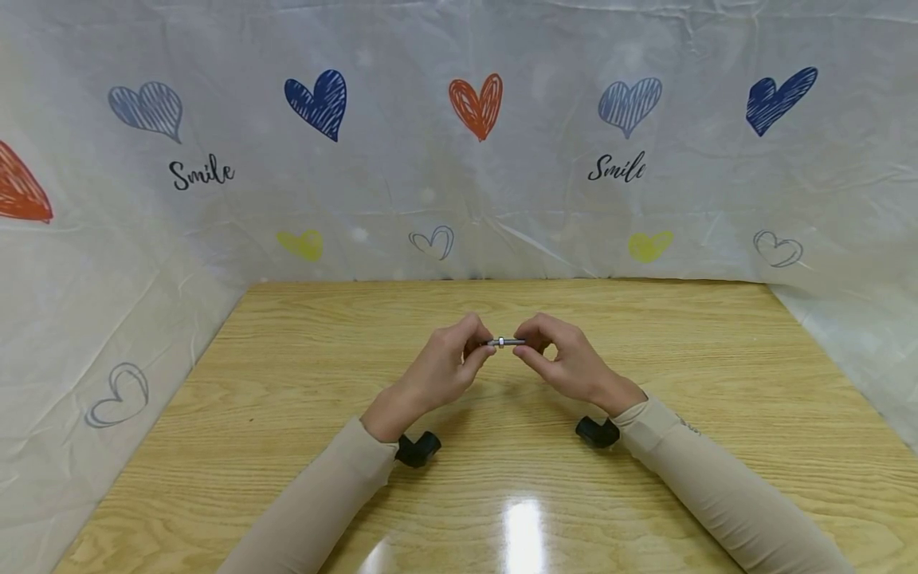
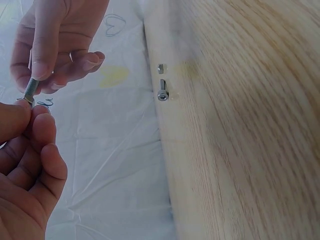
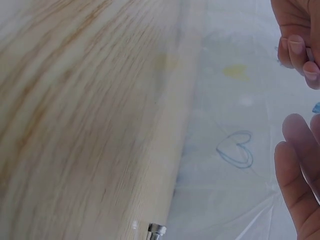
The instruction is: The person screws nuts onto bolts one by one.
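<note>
Both hands meet over the middle of the table, raised, with a small metal bolt (image 1: 514, 342) held level between their fingertips. A nut (image 1: 501, 342) sits around the bolt, close to the left fingertips. My left hand (image 1: 439, 365) pinches the bolt's left end between thumb and fingers. From the other side, my right hand (image 1: 574, 367) pinches the right end. In the left wrist view the bolt's thread (image 2: 31, 87) shows between the two hands, its ends hidden by fingers. The right wrist view has the right hand (image 3: 297, 185) at its edge, with the held bolt out of sight.
A second socket-head bolt (image 2: 162, 91) and a loose nut (image 2: 160, 68) lie on the wooden table (image 2: 240, 140). White cloth (image 1: 459, 191) printed with hearts hangs behind and along the sides. Black wrist mounts (image 1: 419, 450) stick out under both sleeves.
</note>
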Demonstrator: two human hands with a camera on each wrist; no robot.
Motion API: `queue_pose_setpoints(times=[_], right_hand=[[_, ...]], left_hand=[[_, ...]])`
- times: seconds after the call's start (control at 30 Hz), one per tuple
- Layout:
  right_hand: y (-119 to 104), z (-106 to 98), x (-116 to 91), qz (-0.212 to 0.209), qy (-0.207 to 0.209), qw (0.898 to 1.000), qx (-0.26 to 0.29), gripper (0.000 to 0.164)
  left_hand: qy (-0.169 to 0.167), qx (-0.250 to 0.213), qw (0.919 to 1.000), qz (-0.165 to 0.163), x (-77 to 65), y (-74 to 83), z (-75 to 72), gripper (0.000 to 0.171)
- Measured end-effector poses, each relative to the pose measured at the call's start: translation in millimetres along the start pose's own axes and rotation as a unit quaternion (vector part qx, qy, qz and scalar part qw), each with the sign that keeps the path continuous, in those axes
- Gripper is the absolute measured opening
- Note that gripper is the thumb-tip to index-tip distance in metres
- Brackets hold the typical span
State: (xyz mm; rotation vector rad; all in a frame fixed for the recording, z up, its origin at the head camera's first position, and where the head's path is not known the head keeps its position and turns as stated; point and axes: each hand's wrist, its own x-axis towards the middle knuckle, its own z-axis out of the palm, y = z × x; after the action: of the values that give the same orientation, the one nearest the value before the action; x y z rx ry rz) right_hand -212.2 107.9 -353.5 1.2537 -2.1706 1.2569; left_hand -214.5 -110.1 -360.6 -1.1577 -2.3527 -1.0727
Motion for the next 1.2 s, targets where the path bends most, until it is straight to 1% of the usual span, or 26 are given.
queue_pose_setpoints(times=[0.43,0.73,0.93,1.2], right_hand=[[-1.7,0.1,0.8,-0.020,0.006,1.000,0.000,0.013],[-5.5,-0.5,1.8,-0.023,0.013,1.000,-0.002,0.012],[-7.0,0.5,2.2,-0.024,0.019,1.000,0.005,0.012],[-7.7,2.1,2.7,-0.023,0.018,1.000,0.010,0.010]], left_hand=[[-0.004,-0.003,1.0000,-0.005,-0.5,0.2,1.0,0.012],[0.011,-0.006,0.9999,0.003,0.7,1.0,2.9,0.013],[0.010,-0.002,0.9999,0.001,1.0,0.8,3.0,0.012],[0.008,0.001,1.0000,0.004,0.6,2.0,3.8,0.018]])
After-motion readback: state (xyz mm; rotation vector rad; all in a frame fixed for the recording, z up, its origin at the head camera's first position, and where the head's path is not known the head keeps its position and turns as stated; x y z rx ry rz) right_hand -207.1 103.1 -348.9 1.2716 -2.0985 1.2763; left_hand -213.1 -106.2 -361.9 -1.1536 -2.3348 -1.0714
